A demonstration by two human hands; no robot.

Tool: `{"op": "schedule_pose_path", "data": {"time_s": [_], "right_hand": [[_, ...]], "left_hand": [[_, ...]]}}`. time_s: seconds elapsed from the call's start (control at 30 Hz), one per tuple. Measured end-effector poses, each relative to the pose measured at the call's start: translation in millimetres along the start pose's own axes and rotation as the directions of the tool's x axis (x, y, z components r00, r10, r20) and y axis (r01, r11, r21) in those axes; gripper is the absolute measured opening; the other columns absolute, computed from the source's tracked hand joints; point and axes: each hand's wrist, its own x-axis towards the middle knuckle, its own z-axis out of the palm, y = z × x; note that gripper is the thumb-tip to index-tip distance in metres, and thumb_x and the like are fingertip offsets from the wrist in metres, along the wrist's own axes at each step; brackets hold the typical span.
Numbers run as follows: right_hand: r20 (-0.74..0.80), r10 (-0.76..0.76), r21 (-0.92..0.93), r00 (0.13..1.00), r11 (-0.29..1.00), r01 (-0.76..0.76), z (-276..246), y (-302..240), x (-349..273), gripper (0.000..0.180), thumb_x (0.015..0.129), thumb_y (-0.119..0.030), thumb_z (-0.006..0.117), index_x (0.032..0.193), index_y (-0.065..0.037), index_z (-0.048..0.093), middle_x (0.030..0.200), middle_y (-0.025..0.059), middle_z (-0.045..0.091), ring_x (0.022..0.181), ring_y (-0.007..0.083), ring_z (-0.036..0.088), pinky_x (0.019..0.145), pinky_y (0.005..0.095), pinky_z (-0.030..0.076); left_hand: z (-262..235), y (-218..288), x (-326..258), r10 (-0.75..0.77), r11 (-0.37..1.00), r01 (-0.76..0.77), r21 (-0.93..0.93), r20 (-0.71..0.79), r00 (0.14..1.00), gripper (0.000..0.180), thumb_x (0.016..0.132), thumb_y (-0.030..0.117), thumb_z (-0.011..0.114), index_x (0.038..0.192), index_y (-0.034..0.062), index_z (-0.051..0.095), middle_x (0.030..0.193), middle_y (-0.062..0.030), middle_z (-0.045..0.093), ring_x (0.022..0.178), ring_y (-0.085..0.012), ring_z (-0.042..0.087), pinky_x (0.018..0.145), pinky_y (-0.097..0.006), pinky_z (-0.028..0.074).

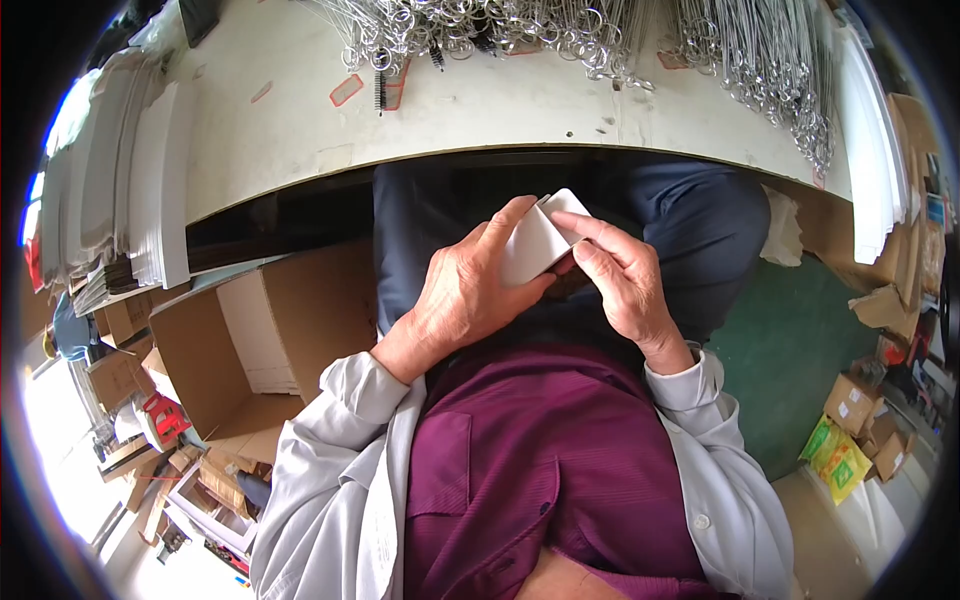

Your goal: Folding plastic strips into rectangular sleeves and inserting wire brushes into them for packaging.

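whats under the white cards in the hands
Lower down, dark trouser legs show to either side. The left hand holds the white cards and the right hand touches them; what lies directly beneath, including any tucked fingers, is covered.

Table [260, 140], pale top, fwd of the L hand [465, 290] and R hand [628, 285]. On it: dense row of metal wires [560, 25] w/ ring ends; 2nd bunch of wires [775, 90], fwd and R of the R hand. Blk bristle brush [380, 92] and red-edged label [346, 90], fwd and slightly L of the L hand. White stack [160, 180], far L of the L hand; similar pile [870, 150], far R of the R hand. Open cardboard box [320, 310], L of the L hand; red plastic item [165, 420], farther L. Green surface [790, 350], R of the R hand; beyond it, sm. cartons [850, 405] and yellow-green packet [835, 455].
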Motion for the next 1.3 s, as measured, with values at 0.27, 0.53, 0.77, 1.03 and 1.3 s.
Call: {"op": "schedule_pose_path", "data": {"time_s": [0.27,0.53,0.77,1.03,1.3], "right_hand": [[-0.196,-0.013,-0.028,0.981,1.0,0.008,12,7,2,0.028,0.105,-0.007,0.06,0.132,0.0,0.065,0.093,0.0076,0.075,0.079,0.0081,0.067,0.07,0.0249,0.056],[-0.21,0.082,-0.018,0.974,0.996,-0.088,17,8,1,0.025,0.1,-0.002,0.064,0.125,0.001,0.067,0.09,0.0084,0.076,0.077,0.0088,0.07,0.069,0.0271,0.058],[-0.17,-0.29,-0.388,0.942,0.898,0.207,20,12,1,0.018,0.1,-0.009,0.067,0.112,0.005,0.072,0.098,0.0199,0.076,0.088,0.033,0.077,0.075,0.0361,0.06],[-0.215,-0.093,-0.273,0.972,0.962,0.032,31,7,7,0.016,0.095,-0.011,0.075,0.101,0.004,0.073,0.084,0.015,0.077,0.075,0.0174,0.075,0.066,0.0285,0.058],[-0.228,0.184,0.094,0.956,0.982,-0.167,25,11,10,0.012,0.096,-0.01,0.074,0.1,0.002,0.071,0.08,0.006,0.075,0.066,0.0067,0.067,0.059,0.0231,0.055]], "left_hand": [[-5,6,8,-0.025,0.99,0.042,-0.136,0.124,0.992,0.08,0.077,0.015,0.082,0.148,0.013,0.044,0.12,-0.0235,0.069,0.106,-0.0427,0.07,0.089,-0.047,0.059],[7,3,9,0.008,0.998,-0.002,-0.068,0.091,0.996,0.068,0.075,0.011,0.085,0.134,0.0131,0.051,0.111,-0.0202,0.07,0.101,-0.0391,0.072,0.085,-0.043,0.059],[14,5,3,-0.057,0.992,0.059,-0.109,0.023,0.998,0.062,0.081,0.014,0.081,0.132,0.0083,0.047,0.103,-0.0212,0.071,0.093,-0.042,0.073,0.078,-0.046,0.061],[22,-4,-1,-0.024,0.999,0.025,0.025,-0.037,0.999,0.062,0.082,0.017,0.082,0.132,0.0045,0.049,0.106,-0.0224,0.071,0.093,-0.0422,0.073,0.077,-0.047,0.061],[24,-4,-3,0.013,0.997,-0.006,0.073,-0.092,0.996,0.059,0.078,0.017,0.084,0.128,0.0014,0.058,0.111,-0.0214,0.071,0.096,-0.0404,0.073,0.078,-0.045,0.061]]}}
